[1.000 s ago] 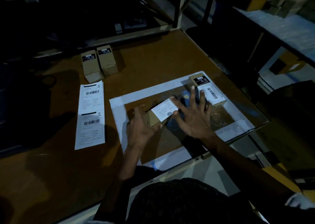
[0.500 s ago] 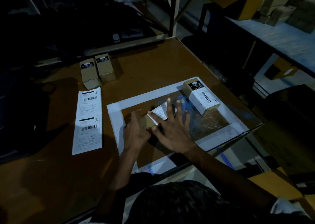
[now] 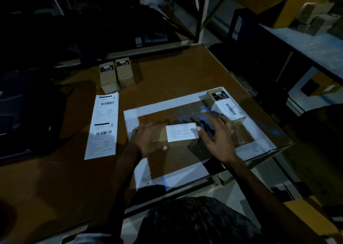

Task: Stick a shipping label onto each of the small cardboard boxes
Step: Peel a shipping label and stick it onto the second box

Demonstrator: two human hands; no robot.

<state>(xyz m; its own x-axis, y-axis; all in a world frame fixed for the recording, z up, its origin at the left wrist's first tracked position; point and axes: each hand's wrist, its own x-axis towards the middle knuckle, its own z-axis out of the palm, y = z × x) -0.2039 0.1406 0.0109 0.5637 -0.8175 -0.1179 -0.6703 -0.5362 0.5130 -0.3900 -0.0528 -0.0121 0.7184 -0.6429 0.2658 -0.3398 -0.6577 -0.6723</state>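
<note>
Brown table [image 3: 176, 76]: white tape frame [image 3: 167, 105], label strip [image 3: 104, 125], 2 unlabelled boxes [image 3: 117, 75], 2 labelled boxes [image 3: 225, 104].

both arms reach forward, left hand [image 3: 148, 140] and right hand [image 3: 217, 134] spread flat.
</note>
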